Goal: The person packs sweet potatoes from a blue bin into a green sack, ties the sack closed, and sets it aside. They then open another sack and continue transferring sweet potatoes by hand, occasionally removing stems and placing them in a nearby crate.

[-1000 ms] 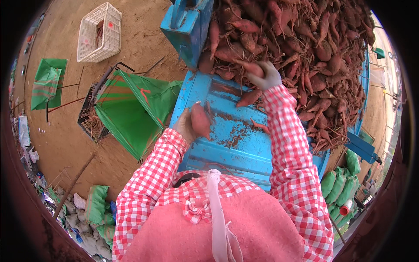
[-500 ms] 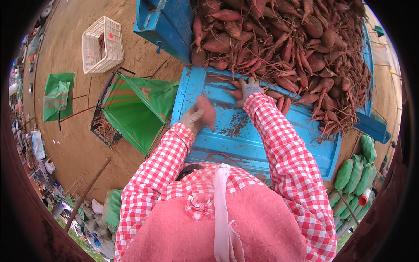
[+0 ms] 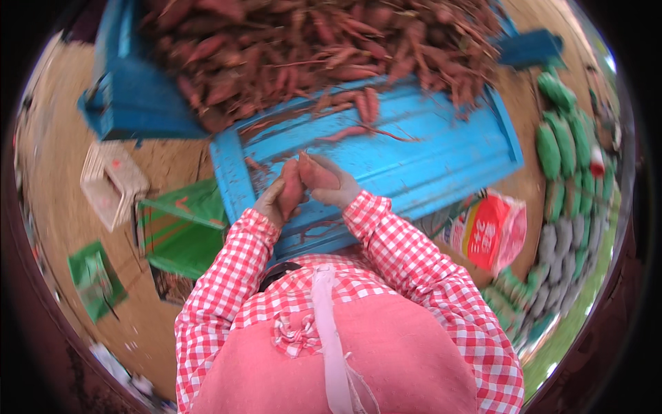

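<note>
Red tubers (image 3: 292, 190), 1 each in left fingers (image 3: 272, 196), right fingers (image 3: 336, 196)

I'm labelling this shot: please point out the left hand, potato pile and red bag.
Left hand (image 3: 269, 201), head view, middle of the hand.
Potato pile (image 3: 324, 52), head view, its middle.
Red bag (image 3: 487, 231), head view, red side.

Red-and-white checked sleeves (image 3: 417, 269); pink apron (image 3: 407, 345); bright blue panel (image 3: 414, 162); blurred tubers (image 3: 318, 174), apparently reddish-brown.

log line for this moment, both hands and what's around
left hand: holds sweet potato | right hand: holds another sweet potato | below: blue panel | far side: sweet potato heap
</note>
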A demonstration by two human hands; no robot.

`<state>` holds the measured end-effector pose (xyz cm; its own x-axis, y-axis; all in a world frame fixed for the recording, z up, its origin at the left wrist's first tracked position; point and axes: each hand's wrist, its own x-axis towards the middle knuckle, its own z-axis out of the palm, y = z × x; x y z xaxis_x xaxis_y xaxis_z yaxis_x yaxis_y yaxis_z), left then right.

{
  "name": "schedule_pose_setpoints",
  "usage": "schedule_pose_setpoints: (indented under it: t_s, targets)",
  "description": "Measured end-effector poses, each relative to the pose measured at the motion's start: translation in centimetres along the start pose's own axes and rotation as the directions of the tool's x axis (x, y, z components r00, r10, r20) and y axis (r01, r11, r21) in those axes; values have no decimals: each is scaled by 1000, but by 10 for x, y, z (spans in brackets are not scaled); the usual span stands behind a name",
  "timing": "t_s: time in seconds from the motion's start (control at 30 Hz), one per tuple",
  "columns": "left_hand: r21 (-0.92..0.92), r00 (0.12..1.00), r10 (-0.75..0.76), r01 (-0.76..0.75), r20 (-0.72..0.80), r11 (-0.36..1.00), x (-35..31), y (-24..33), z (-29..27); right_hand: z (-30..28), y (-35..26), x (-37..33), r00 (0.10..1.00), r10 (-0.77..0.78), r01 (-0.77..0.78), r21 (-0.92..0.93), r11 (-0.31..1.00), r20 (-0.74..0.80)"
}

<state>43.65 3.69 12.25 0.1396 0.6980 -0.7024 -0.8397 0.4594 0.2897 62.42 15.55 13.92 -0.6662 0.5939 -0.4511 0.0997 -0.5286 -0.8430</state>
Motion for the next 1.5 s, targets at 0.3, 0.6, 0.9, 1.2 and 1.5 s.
schedule_pose_setpoints:
  t_s: [0.3, 0.6, 0.9, 1.2, 1.5]
  targets:
    - [143, 988, -133, 144, -82, 979, 30, -30, 15, -83, -7, -199, 465, -175, 586, 153, 796, -868]
    - [311, 959, 136, -54, -248, 949, 35, -18, -38, -152, 70, -206, 93, -177, -12, -179, 984, -980]
    - [913, 825, 561, -273, 60, 304, 13, -18, -33, -40, -20, -36, 796, -421, 87, -606, 791, -435]
    - [904, 875, 464, -303, 139, 301, -12, -9, -24, 26, -62, 220, 990, -124, 35, -714, 699, -72]
    - [853, 878, 472, -304, 78, 425, -14, -11, -21, 136, -52, 318, 760, 495, -618, -235, 750, -421]
